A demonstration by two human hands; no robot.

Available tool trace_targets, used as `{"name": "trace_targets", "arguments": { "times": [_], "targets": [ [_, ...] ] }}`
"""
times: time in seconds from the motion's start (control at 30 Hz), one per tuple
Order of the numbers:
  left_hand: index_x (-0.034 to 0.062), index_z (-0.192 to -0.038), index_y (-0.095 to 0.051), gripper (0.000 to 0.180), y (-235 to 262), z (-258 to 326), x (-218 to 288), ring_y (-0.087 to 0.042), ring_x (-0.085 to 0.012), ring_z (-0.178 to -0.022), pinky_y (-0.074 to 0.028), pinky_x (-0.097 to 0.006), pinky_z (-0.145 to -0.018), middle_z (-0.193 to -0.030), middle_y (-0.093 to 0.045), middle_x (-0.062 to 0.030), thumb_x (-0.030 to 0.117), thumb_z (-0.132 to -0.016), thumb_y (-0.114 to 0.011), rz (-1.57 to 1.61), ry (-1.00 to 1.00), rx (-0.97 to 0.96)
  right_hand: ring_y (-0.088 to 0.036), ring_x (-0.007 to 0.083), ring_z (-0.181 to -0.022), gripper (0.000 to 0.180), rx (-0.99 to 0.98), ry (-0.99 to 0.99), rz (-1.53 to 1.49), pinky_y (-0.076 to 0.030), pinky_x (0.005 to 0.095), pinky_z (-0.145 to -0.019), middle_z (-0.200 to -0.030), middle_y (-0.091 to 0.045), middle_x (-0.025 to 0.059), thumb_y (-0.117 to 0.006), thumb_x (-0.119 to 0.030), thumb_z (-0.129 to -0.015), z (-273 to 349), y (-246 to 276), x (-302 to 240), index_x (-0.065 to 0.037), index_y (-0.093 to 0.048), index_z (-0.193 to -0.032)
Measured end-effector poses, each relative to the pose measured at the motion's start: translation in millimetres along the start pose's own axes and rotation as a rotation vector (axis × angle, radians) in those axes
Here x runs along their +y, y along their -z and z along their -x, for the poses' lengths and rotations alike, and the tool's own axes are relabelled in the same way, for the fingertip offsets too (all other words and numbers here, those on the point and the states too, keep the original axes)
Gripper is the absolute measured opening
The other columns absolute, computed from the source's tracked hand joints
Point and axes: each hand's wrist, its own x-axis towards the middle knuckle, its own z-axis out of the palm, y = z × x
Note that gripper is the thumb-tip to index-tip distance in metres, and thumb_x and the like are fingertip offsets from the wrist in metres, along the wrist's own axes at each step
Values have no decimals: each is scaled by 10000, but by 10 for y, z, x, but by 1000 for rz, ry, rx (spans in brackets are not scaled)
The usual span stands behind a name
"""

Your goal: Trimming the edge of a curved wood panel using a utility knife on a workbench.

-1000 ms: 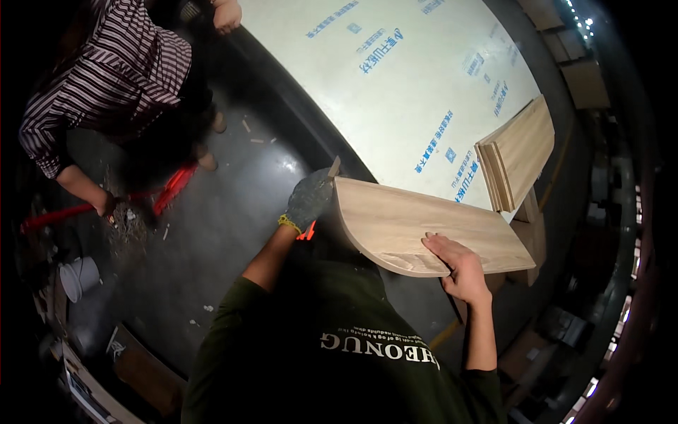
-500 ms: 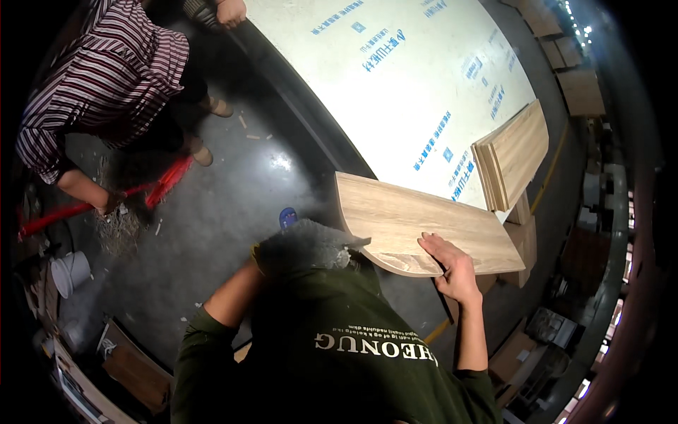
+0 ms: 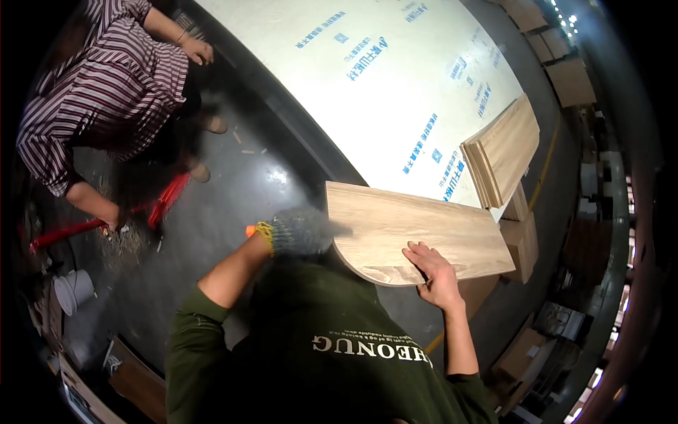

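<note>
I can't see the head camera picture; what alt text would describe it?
Seen from above, a person's bare right hand presses on a light wooden board with one rounded corner, while their gloved left hand is at its near edge. Behind lie a large white sheet, stacked wooden boards, and another person in a striped top.

The wooden board (image 3: 417, 233) lies directly before the person, its far edge resting against the large sheet-covered table (image 3: 367, 85). The right hand (image 3: 434, 272) lies flat on the board's near edge; the gloved left hand (image 3: 300, 232) is at its left end. A stack of boards (image 3: 503, 152) lies on the table's right corner, behind and to the right of the wooden board. A second person (image 3: 99, 99) crouches on the floor (image 3: 233, 205) well to the left, beside the table's left edge. A bucket (image 3: 73, 291) stands at far left, nearer than that person.
</note>
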Motion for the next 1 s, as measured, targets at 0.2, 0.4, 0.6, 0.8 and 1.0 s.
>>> {"name": "trace_targets", "arguments": {
  "times": [0.2, 0.4, 0.6, 0.8, 1.0],
  "targets": [
    [117, -1334, -547, 472, 33, -178, -348, -533, -89, -560, -455, -254, -519, -779, -640, -48, 329, -916, -603, 650, 286, -230, -427, 315, -1317, 829, -46, 86, 4, -347, 463, -1097, -1424, -464, 75, -630, 27, -600, 167, -338, 155, -205, -480, -1382],
    [178, -1358, -525, 488, 157, -432, -1274, -667, -200, -704, -534, -329, -616, -1001, -696, -149, 167, -870, -521, -204, 321, 105, -388, 321, -1345, 840, 3, 79, 35, -326, 501, -1096, -1476, -399, 52, -632, -14, -644, 301, -596, 207, -216, -401, -1426],
    [150, -1305, -584, 382, 260, -260, -114, -612, -100, -713, -502, -248, -573, -914, -625, -42, 246, -943, -507, 500, 439, -227, -331, 294, -1383, 871, -3, 75, 47, -299, 480, -1124, -1510, -345, 40, -666, -48, -662, 339, -701, 330, -237, -350, -1452],
    [212, -1267, -606, 423, 98, -518, -1029, -669, -280, -922, -529, -382, -784, -1058, -689, -126, 154, -853, -539, -355, 439, 224, -306, 298, -1397, 881, -14, 88, 38, -283, 493, -1132, -1520, -329, 36, -647, -39, -662, 324, -823, 413, -244, -336, -1460],
    [253, -1213, -636, 412, -476, -542, -1151, -634, -322, -1005, -501, -413, -881, -1105, -668, -112, 174, -812, -577, -41, 175, 531, -296, 307, -1403, 882, -12, 95, 29, -273, 507, -1131, -1531, -311, 33, -629, -38, -664, 302, -899, 465, -248, -329, -1466]
  ]
}}
